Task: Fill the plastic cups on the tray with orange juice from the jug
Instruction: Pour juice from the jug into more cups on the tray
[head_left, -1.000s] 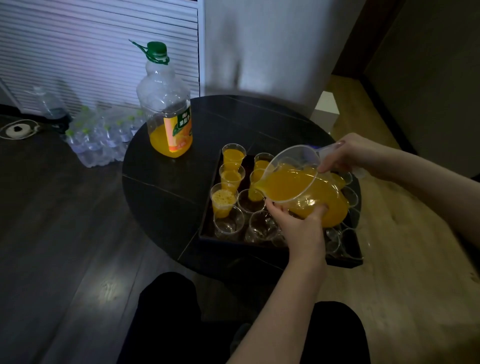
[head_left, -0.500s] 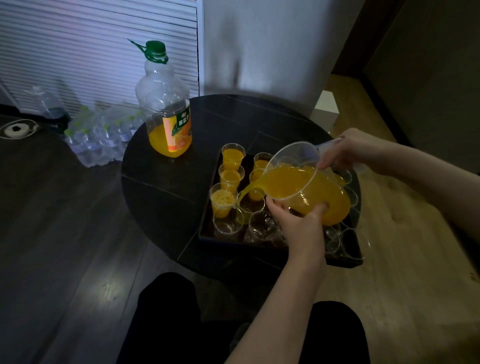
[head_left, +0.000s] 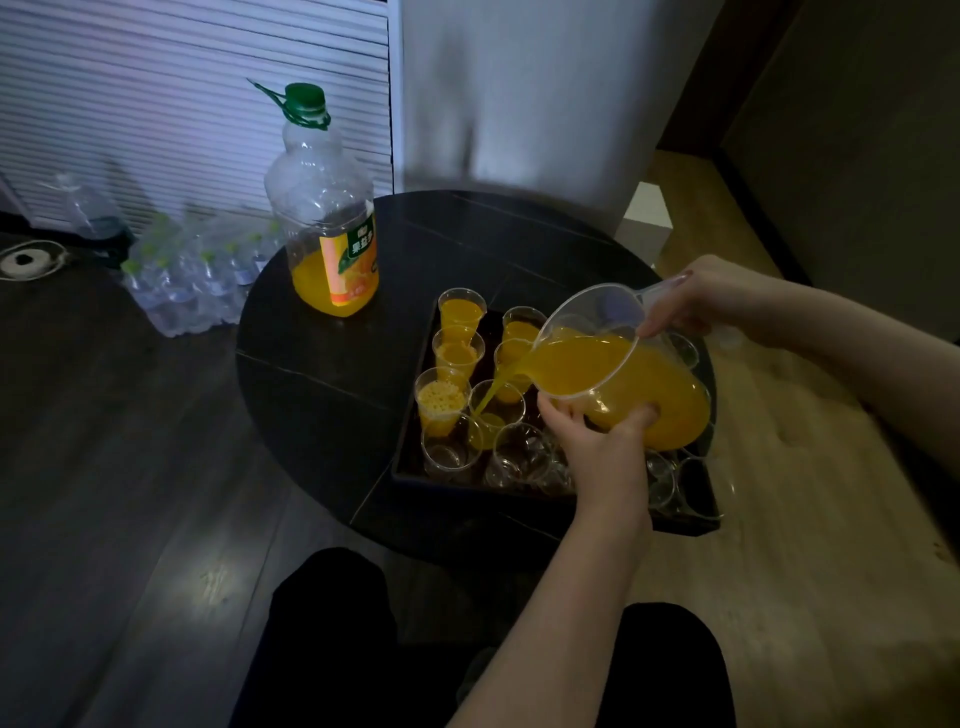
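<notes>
A clear plastic jug (head_left: 623, 384) of orange juice is tilted left over the dark tray (head_left: 405, 457) on the round black table (head_left: 322, 395). My right hand (head_left: 711, 304) grips its handle. My left hand (head_left: 592, 447) cups the jug's underside, thumb and fingers curled round the belly. A thin stream runs from the spout into a clear cup (head_left: 496, 415) in the second column, which holds a little juice. Several filled cups (head_left: 457, 356) stand at the tray's back left. Empty clear cups (head_left: 449, 452) fill the front row; others lie hidden under the jug.
A large juice bottle (head_left: 327, 228) with a green cap, about a quarter full, stands on the table's back left. A pack of water bottles (head_left: 192, 275) lies on the dark floor to the left. My dark-clad knees (head_left: 332, 623) are below the table.
The jug has tipped further and its spout moved down and left. Juice now streams into the cup, which was dry a second ago. Both hands keep their hold.
</notes>
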